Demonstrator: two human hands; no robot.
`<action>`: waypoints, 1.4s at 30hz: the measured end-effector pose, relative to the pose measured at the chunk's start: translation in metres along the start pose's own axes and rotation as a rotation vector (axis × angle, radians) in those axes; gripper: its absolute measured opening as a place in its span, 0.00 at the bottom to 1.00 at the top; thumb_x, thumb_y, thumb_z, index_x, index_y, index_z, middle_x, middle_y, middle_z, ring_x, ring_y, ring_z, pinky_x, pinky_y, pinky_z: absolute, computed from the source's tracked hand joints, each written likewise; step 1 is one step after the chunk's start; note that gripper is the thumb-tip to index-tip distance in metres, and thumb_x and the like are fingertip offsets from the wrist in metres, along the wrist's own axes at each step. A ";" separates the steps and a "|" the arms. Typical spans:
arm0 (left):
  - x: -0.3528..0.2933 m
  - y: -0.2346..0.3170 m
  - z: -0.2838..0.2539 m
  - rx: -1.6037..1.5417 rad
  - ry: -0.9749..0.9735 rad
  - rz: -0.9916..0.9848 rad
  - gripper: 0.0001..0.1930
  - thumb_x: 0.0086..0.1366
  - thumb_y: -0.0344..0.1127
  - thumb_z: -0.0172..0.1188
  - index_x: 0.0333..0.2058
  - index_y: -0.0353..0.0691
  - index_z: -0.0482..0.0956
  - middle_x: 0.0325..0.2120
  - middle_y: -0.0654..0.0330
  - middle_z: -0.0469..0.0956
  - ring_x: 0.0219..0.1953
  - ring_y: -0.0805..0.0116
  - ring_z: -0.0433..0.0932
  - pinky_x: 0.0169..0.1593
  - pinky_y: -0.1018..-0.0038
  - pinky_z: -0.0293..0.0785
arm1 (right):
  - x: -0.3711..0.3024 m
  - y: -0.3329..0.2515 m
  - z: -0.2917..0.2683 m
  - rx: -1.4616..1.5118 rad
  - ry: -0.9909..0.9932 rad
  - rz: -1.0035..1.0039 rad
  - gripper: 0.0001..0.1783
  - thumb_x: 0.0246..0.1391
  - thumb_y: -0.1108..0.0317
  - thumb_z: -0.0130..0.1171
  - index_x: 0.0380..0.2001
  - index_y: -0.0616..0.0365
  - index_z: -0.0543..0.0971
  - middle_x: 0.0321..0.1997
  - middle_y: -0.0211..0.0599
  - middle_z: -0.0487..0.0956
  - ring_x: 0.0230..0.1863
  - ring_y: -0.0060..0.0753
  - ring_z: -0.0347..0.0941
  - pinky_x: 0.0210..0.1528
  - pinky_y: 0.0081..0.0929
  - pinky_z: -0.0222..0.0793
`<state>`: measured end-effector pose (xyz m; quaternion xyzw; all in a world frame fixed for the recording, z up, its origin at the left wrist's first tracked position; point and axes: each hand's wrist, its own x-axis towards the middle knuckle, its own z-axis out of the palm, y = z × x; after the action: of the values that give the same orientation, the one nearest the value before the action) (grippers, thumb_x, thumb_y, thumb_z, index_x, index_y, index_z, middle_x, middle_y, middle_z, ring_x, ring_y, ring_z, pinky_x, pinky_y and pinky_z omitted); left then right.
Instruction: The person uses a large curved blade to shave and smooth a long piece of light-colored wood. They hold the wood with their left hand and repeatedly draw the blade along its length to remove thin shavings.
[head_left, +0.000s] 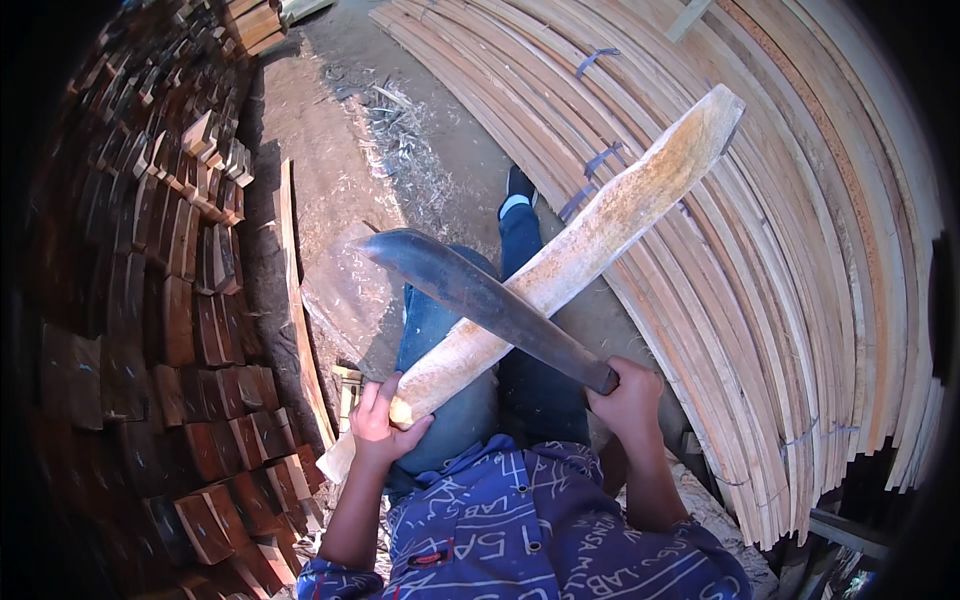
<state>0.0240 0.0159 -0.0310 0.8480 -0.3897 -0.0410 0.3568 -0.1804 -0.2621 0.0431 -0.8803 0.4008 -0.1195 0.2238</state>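
**Grips wooden slab (580, 260) and machete (480, 302) above jeans (465, 420)**

Grasps the slab's near end with the left hand (381, 420), left of the jeans; clenches the machete's dark handle in the right hand (632, 400), to their right. Holds the slab slantwise above the jeans, with far end over the stacked long planks (740, 300). Crosses over it with the blade; cannot tell if touching. Has the planks' edge near the jeans' right, brown blocks (205, 455) farther left, and open ground (460, 130) with shavings (400, 145) ahead. Wears, just behind the jeans, a blue shirt (560, 530) with white lettering.
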 end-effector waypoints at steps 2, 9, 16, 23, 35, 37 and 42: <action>-0.002 -0.003 0.001 -0.016 -0.021 -0.033 0.39 0.39 0.47 0.77 0.52 0.40 0.76 0.32 0.55 0.74 0.31 0.53 0.80 0.34 0.62 0.78 | 0.000 -0.006 -0.001 0.024 -0.065 0.020 0.10 0.37 0.65 0.69 0.20 0.57 0.79 0.19 0.42 0.77 0.23 0.49 0.77 0.26 0.39 0.69; -0.008 -0.012 0.000 -0.182 -0.108 -0.132 0.38 0.40 0.36 0.74 0.54 0.34 0.73 0.39 0.49 0.77 0.40 0.53 0.80 0.45 0.64 0.77 | 0.004 -0.039 0.000 0.133 -0.139 -0.033 0.10 0.40 0.65 0.69 0.21 0.57 0.78 0.21 0.41 0.78 0.25 0.48 0.78 0.28 0.41 0.71; 0.007 -0.002 -0.002 -0.201 -0.184 -0.108 0.39 0.38 0.43 0.80 0.51 0.40 0.74 0.42 0.51 0.80 0.43 0.51 0.82 0.45 0.62 0.79 | 0.013 -0.040 0.018 0.091 -0.093 -0.204 0.09 0.41 0.67 0.67 0.21 0.57 0.76 0.22 0.41 0.77 0.26 0.49 0.77 0.28 0.44 0.72; 0.004 -0.011 -0.004 -0.347 -0.255 -0.176 0.35 0.41 0.30 0.78 0.50 0.35 0.72 0.42 0.53 0.79 0.44 0.66 0.80 0.49 0.67 0.76 | 0.014 -0.043 0.017 0.158 -0.123 -0.194 0.11 0.42 0.65 0.67 0.23 0.59 0.77 0.24 0.42 0.78 0.28 0.50 0.77 0.30 0.42 0.72; 0.016 -0.022 -0.042 -0.857 -0.575 -0.388 0.35 0.44 0.24 0.74 0.54 0.31 0.72 0.45 0.59 0.79 0.49 0.71 0.76 0.56 0.72 0.67 | 0.026 -0.007 -0.038 1.202 -0.522 0.455 0.09 0.56 0.68 0.64 0.29 0.58 0.74 0.15 0.25 0.66 0.13 0.18 0.62 0.16 0.20 0.56; 0.019 -0.025 -0.043 -0.815 -0.608 -0.379 0.35 0.45 0.23 0.74 0.55 0.28 0.72 0.45 0.58 0.79 0.49 0.72 0.75 0.55 0.73 0.67 | 0.031 0.002 -0.034 1.588 -0.684 0.589 0.09 0.55 0.73 0.62 0.29 0.60 0.71 0.14 0.24 0.62 0.12 0.16 0.58 0.15 0.19 0.54; 0.024 -0.017 -0.052 -0.736 -0.636 -0.363 0.37 0.45 0.23 0.74 0.57 0.26 0.71 0.45 0.59 0.79 0.48 0.74 0.75 0.55 0.74 0.69 | 0.023 0.016 -0.017 1.684 -0.734 0.553 0.10 0.55 0.73 0.59 0.27 0.59 0.68 0.14 0.23 0.59 0.11 0.17 0.57 0.14 0.20 0.52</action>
<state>0.0697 0.0364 0.0022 0.6660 -0.2851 -0.4922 0.4826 -0.1822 -0.2933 0.0508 -0.2871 0.2819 -0.0279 0.9151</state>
